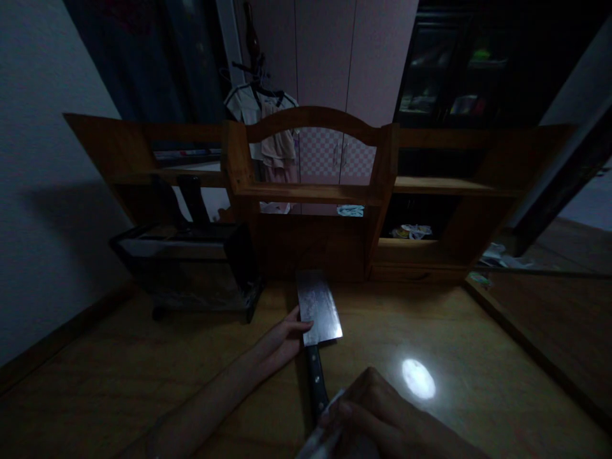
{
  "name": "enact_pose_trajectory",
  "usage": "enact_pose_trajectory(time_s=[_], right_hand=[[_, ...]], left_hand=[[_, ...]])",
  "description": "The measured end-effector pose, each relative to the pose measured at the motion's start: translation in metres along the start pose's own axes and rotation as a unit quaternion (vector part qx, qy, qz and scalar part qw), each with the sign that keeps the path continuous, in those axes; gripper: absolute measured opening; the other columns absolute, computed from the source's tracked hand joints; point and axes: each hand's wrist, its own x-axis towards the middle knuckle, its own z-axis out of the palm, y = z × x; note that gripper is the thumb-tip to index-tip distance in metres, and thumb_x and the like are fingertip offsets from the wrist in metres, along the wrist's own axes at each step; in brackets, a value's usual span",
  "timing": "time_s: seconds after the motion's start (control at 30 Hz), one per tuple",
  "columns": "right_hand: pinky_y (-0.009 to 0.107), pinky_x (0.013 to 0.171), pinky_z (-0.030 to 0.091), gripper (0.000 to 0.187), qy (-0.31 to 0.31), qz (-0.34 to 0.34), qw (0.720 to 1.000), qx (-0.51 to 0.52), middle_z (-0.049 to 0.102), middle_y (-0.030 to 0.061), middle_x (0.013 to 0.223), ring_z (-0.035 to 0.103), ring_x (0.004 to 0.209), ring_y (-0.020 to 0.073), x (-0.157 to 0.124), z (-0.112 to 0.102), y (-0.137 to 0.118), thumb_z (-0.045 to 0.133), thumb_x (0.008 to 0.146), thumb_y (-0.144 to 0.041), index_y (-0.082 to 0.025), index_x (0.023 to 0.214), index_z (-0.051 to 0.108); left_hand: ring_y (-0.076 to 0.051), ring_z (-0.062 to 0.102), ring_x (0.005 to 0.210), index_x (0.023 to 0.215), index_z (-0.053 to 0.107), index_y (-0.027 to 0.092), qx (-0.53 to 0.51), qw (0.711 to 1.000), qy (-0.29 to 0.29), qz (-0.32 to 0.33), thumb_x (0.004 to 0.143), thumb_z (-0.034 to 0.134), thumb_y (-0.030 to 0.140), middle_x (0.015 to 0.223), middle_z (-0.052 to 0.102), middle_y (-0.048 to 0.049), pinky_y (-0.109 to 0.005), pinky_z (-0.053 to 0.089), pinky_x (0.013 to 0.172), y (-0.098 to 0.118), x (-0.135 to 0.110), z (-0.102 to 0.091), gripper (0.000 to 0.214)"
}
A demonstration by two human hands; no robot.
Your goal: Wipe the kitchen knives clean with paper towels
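A cleaver [319,307] with a wide metal blade and a black riveted handle points away from me over the wooden table. My left hand [287,335] grips the blade's left edge near the handle, thumb on the upper face and the other fingers partly hidden. In the lower middle, my right hand [370,411] is closed on a white cloth or tissue [321,443] at the butt end of the handle. That hand and the white material cover the handle's end, so I cannot tell how firmly they press on it.
On the left stands a black knife rack [191,274] with two dark handles [191,197] sticking up. A wooden shelf unit [310,194] runs along the back of the table [229,376]. Bright light reflects off the tabletop at right. Clothes [277,140] hang behind the shelf.
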Motion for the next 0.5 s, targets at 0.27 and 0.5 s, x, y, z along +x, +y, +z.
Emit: enact_pose_trajectory(time_s=[0.27,0.5], right_hand=[[0.051,0.098,0.041,0.054,0.212,0.028,0.977,0.020,0.071,0.0059,0.104,0.061,0.105,0.0293,0.008,-0.013,0.039,0.025,0.099,-0.048,-0.025,0.102,0.074],[0.044,0.111,0.030,0.044,0.003,-0.066,0.995,-0.075,0.040,0.0041,0.147,0.037,0.134,0.0242,0.023,-0.008,0.010,0.040,0.098,-0.038,-0.027,0.140,0.042]], left_hand=[[-0.020,0.064,0.084,0.116,0.057,0.018,0.022,0.999,0.022,-0.007,0.064,0.066,0.000,0.098,0.065,-0.0056,-0.031,0.050,0.081,0.000,0.002,0.003,0.056],[-0.020,0.064,0.082,0.120,0.055,0.019,0.069,0.997,0.034,-0.007,0.073,0.067,0.012,0.099,0.066,-0.0072,-0.029,0.049,0.076,-0.001,-0.002,-0.001,0.049]])
